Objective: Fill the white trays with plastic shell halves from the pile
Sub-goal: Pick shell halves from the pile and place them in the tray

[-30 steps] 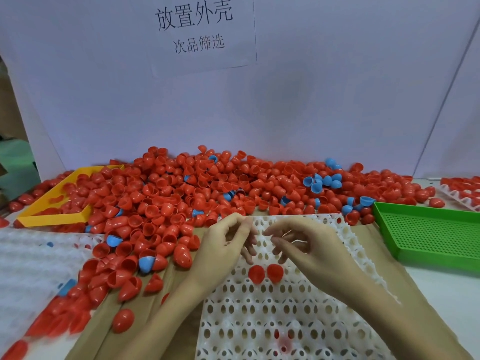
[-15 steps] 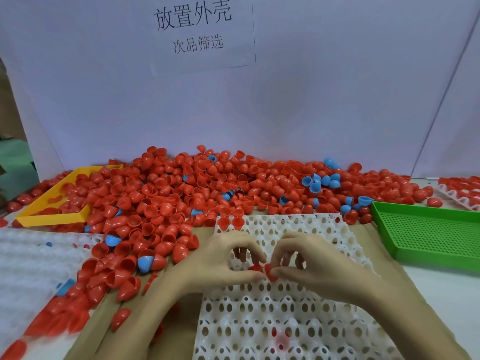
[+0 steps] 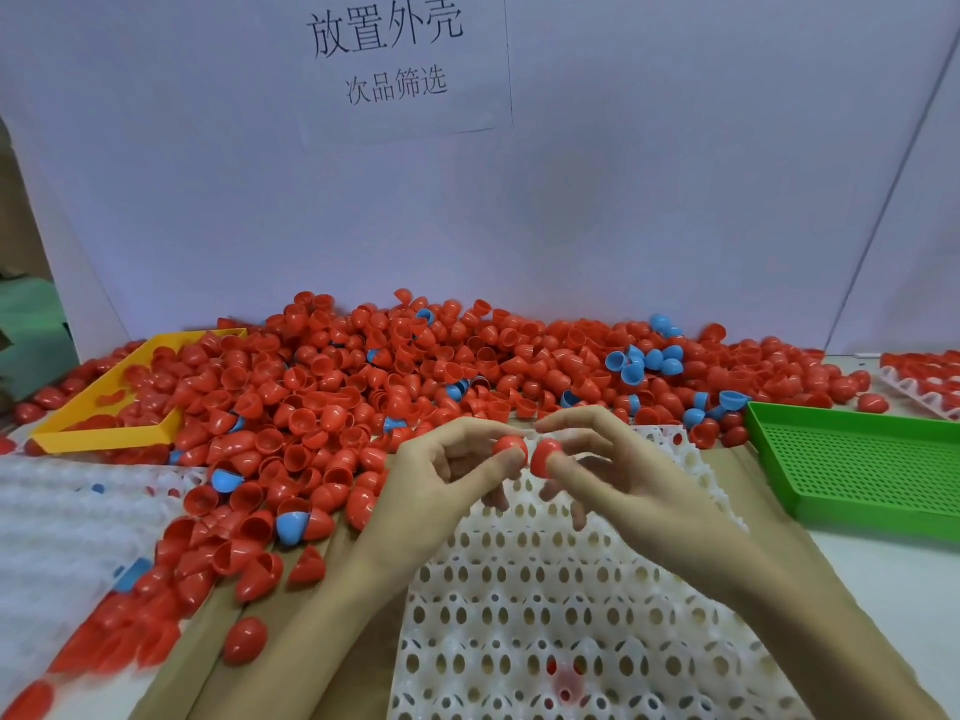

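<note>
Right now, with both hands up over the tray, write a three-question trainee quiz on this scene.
1. True or false: each hand pinches one red shell half.
2. What colour is the tray at the right edge of the table? A) yellow B) green C) blue
3. Fill in: the hands hover above the ____ perforated tray.

Key: 1 true: left hand holds a red shell half, right hand holds another red shell half. 2 B, the green tray. 3 white, the white perforated tray.

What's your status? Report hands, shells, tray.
Left hand pinches a red shell; right hand pinches another red shell. Both held above the white tray, not yet seated. Pile beyond; nothing blocking.
</note>
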`<state>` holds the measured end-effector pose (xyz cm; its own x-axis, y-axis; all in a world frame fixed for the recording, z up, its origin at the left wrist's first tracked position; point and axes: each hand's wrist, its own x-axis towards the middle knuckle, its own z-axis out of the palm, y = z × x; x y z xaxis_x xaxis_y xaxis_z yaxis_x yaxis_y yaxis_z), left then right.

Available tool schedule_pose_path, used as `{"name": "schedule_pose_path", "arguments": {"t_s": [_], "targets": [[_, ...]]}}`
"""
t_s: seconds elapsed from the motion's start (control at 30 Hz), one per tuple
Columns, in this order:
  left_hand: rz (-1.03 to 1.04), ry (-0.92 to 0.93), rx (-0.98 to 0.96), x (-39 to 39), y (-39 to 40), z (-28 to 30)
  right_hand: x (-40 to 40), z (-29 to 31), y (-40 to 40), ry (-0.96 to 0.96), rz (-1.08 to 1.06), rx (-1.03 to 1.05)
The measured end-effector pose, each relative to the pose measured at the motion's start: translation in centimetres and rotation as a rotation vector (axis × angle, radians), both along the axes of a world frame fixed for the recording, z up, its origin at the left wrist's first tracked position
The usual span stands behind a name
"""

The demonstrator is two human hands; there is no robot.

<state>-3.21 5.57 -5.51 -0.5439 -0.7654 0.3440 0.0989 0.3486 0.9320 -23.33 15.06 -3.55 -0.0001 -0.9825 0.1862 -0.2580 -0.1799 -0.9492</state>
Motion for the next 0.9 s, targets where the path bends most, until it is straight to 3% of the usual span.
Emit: {"name": "schedule_pose_path", "arguments": {"t_s": [0.13,0.3,0.53,0.67,0.77,0.9], "targets": [[0.065,-0.069,0.029,-0.4,0.3,-0.7,0.7,-0.2,0.0,0.118,-0.087,-0.146],[-0.047,-0.096,-0.074,-0.5,0.6,-0.6,0.5,-0.5,-0.3,0.037,-0.15,-0.109],[-0.053,-0.008,0.055,-0.8,0.7,-0.6,0.6,-0.6,-0.3,-0.097,-0.152,-0.055],[-0.008,-0.021,0.075,-0.6,0.2,-1.1,0.6,-0.8,-0.2,0.046,-0.152,-0.091],[0.086,0.025,0.101,-1.0,0.4,-1.1,0.8,-0.9,-0.3,0.004,-0.177,-0.089],[0.115,-0.006,-0.02,-1.0,0.5,-1.2,1.2,-1.6,-0.3,0.111,-0.22,-0.127]]}}
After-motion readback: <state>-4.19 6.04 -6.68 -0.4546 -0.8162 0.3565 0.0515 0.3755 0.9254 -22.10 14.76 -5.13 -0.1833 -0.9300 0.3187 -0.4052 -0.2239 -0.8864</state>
